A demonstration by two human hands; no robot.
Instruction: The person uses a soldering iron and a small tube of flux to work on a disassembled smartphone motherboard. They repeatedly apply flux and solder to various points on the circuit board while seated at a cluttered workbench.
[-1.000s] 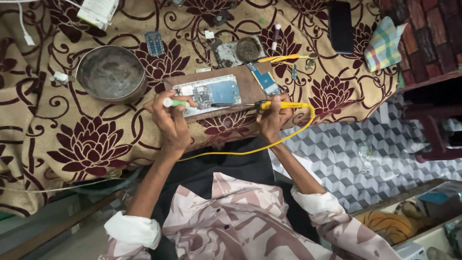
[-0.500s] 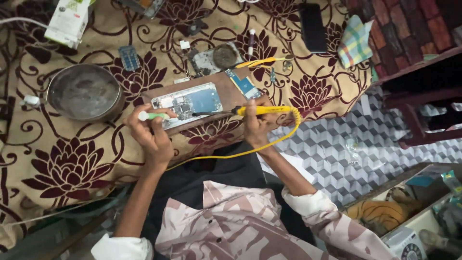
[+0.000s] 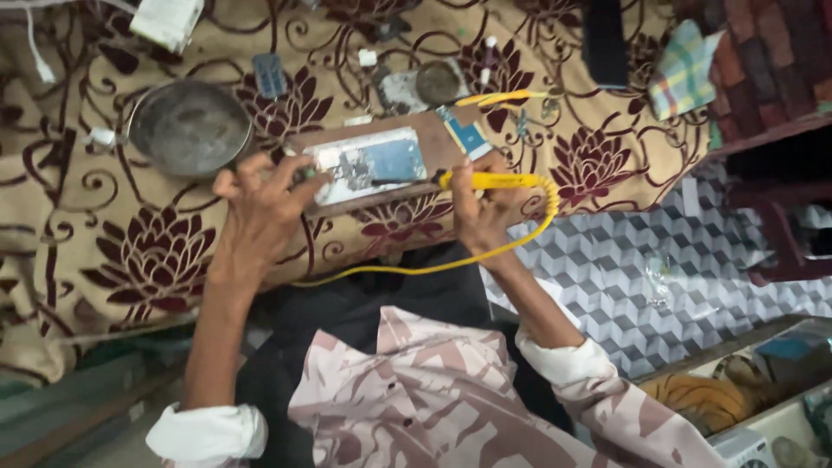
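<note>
An opened phone (image 3: 373,163) with its blue and white insides showing lies on a brown wooden board (image 3: 433,139) on the flowered cloth. My right hand (image 3: 478,208) grips a yellow-handled soldering iron (image 3: 494,180), its dark tip reaching left onto the phone. A yellow cord (image 3: 433,264) loops from the handle toward my lap. My left hand (image 3: 260,204) pinches a small green-tipped tool (image 3: 305,173) at the phone's left edge.
A round metal bowl (image 3: 189,128) sits left of the board. A small blue part (image 3: 468,134), a round tin (image 3: 436,82), a white box (image 3: 166,19), a dark phone (image 3: 604,39) and a checked cloth (image 3: 685,69) lie around. Patterned floor (image 3: 624,277) lies to the right.
The view has shifted and blurred. My left hand has turned so its fingers cover most of the green-tipped tool. The soldering iron stays at the phone.
</note>
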